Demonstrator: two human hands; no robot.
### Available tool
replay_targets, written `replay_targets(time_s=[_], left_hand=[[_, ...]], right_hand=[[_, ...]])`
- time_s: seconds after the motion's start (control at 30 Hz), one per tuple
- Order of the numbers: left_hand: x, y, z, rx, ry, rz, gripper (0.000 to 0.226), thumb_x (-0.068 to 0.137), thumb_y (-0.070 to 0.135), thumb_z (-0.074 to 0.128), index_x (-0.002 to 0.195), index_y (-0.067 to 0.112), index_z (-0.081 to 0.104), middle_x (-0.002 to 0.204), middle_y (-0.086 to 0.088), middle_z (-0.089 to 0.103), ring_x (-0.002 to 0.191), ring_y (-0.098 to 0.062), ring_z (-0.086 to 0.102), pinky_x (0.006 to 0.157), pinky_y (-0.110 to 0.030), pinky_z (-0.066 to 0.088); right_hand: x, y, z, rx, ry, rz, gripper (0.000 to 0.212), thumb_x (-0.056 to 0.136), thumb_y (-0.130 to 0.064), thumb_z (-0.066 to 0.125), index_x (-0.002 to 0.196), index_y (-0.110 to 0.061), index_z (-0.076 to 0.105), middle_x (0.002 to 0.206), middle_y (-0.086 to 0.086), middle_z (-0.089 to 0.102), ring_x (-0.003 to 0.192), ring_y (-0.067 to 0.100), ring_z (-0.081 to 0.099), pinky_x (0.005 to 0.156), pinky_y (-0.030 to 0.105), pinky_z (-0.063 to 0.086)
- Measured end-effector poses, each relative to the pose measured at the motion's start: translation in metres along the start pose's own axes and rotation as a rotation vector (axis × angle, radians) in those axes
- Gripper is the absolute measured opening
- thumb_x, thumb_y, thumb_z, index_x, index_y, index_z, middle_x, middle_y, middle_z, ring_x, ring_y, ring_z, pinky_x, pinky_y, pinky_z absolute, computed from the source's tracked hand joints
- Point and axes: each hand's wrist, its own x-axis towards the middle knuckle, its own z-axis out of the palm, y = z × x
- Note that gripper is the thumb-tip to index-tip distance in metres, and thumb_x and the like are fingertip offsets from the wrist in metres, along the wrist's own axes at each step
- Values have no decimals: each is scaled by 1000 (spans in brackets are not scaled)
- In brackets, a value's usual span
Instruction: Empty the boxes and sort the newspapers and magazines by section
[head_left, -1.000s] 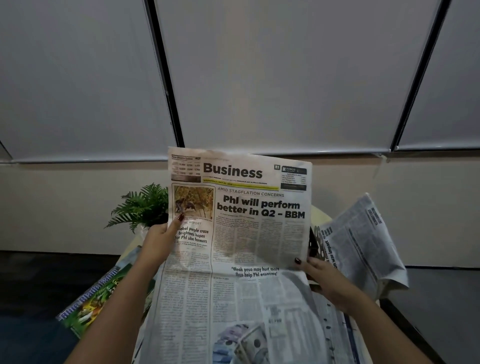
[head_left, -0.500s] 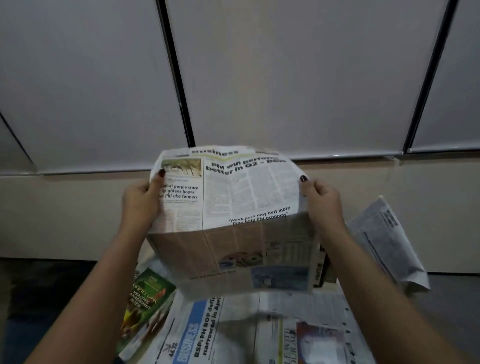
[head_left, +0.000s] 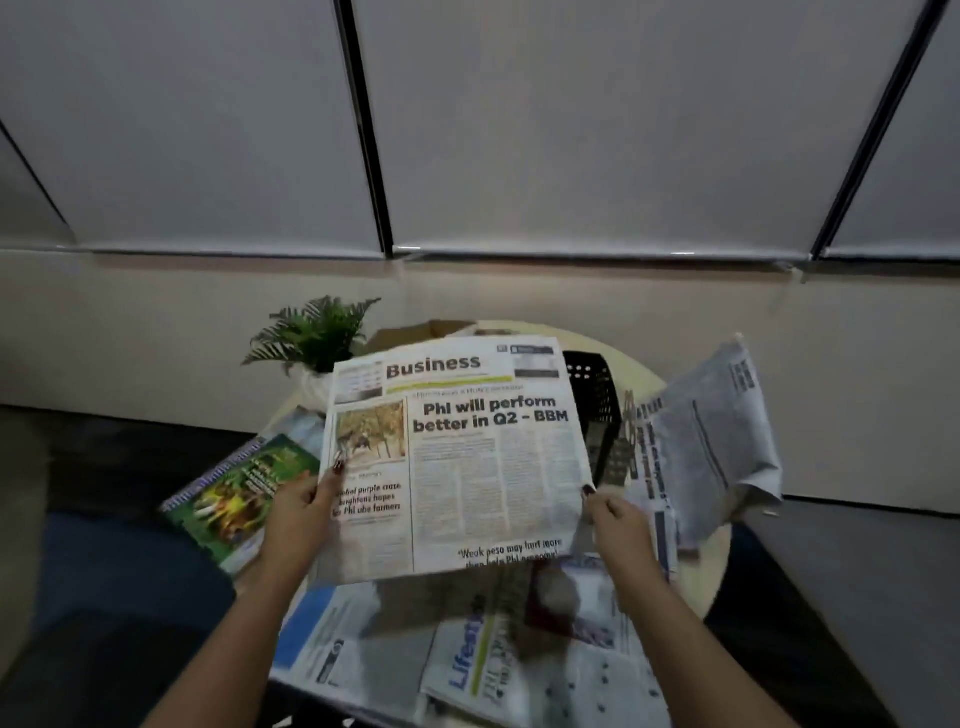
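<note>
- nearest, flat on the round table (head_left: 719, 566), lie several newspapers: a lifestyle section (head_left: 470, 660) face up in the middle, and another paper (head_left: 327, 634) with a blue band to its left. these look already laid out, though which piles they belong to is hard to tell.
- above them, held up off the table, is the business section (head_left: 457, 462), folded in half with its masthead and headline facing the viewer.
- the left hand (head_left: 298, 519) holds its left edge, thumb on the front of the page and fingers behind.
- the right hand (head_left: 615, 522) pinches its lower right edge between thumb and curled fingers.
- at the table's left edge a green magazine (head_left: 239, 493) sits partly over the rim.
- to the right, a crumpled grey newspaper (head_left: 711, 447) sticks up, seemingly unsorted.
- behind the held paper, a black basket (head_left: 595, 410) and a cardboard box (head_left: 415, 332); their contents are hidden, so i cannot tell whether they are emptied.
- farthest, a small fern (head_left: 317, 335) by the wall.
- judgement: sorting is partway. the business section has been identified but not yet placed, and at least one paper remains.
</note>
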Motion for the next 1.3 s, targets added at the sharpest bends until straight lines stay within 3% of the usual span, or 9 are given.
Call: replay_targets(time_s=[0.1, 0.23, 0.33, 0.43, 0.7, 0.9, 1.07, 1.2, 1.3], left_hand=[[-24, -28, 14, 226, -114, -152, 53, 98, 33, 53, 50, 13, 39, 49, -4, 38, 48, -19, 38, 51, -31, 20], [-43, -43, 31, 216, -324, -381, 45, 96, 40, 53, 63, 12, 40, 61, -5, 36, 56, -18, 38, 59, -31, 25], [-51, -38, 40, 137, -369, -484, 32, 97, 41, 51, 103, 11, 58, 102, -12, 54, 91, -26, 54, 82, -34, 37], [-54, -36, 46, -16, -307, -628, 53, 97, 43, 51, 139, 11, 45, 144, -11, 43, 130, -32, 41, 97, -42, 38], [-62, -43, 49, -198, -270, -795, 46, 100, 39, 45, 135, 9, 48, 130, -14, 59, 122, -37, 52, 108, -54, 35], [-60, -42, 52, -232, -313, -725, 65, 89, 24, 69, 142, 15, 32, 133, -15, 54, 120, -37, 53, 105, -57, 38], [-65, -40, 54, -181, -395, -693, 56, 87, 21, 71, 136, 13, 44, 121, -13, 65, 107, -35, 63, 97, -54, 48], [-70, -37, 55, -129, -381, -652, 60, 89, 24, 69, 141, 14, 40, 134, -7, 55, 117, -32, 55, 102, -46, 43], [-73, -33, 63, -186, -382, -648, 72, 90, 19, 67, 149, 17, 26, 138, -8, 50, 120, -33, 52, 102, -49, 42]], right_hand=[[1, 27, -15, -70, -63, 169, 26, 97, -15, 50, 78, 0, 59, 81, 13, 50, 71, 23, 44, 60, 30, 31], [1, 41, -28, -80, -49, 294, 28, 97, -27, 53, 77, -7, 57, 84, 14, 60, 77, 26, 55, 71, 33, 41], [2, 43, -31, -51, -57, 359, 26, 96, -30, 54, 80, -9, 57, 92, 16, 63, 88, 31, 61, 81, 39, 47], [5, 42, -32, 77, -12, 411, 21, 97, -24, 54, 79, -14, 53, 82, 6, 58, 73, 23, 57, 66, 38, 49], [5, 49, -20, 70, 66, 404, 21, 97, -25, 51, 90, -6, 57, 80, 13, 53, 59, 22, 42, 49, 31, 29], [3, 49, -23, 80, 115, 342, 16, 96, -20, 56, 96, -5, 57, 95, 16, 59, 79, 30, 56, 77, 47, 50], [2, 49, -24, 71, 195, 232, 14, 94, -21, 59, 95, -9, 53, 101, 12, 61, 73, 19, 55, 67, 35, 46], [-3, 36, -24, 438, 216, 279, 37, 87, -27, 70, 116, -15, 52, 104, 6, 63, 82, 21, 63, 60, 33, 51], [-13, 22, -17, 682, 20, 359, 49, 83, -33, 73, 124, -13, 55, 108, 8, 68, 93, 25, 65, 69, 39, 55]])
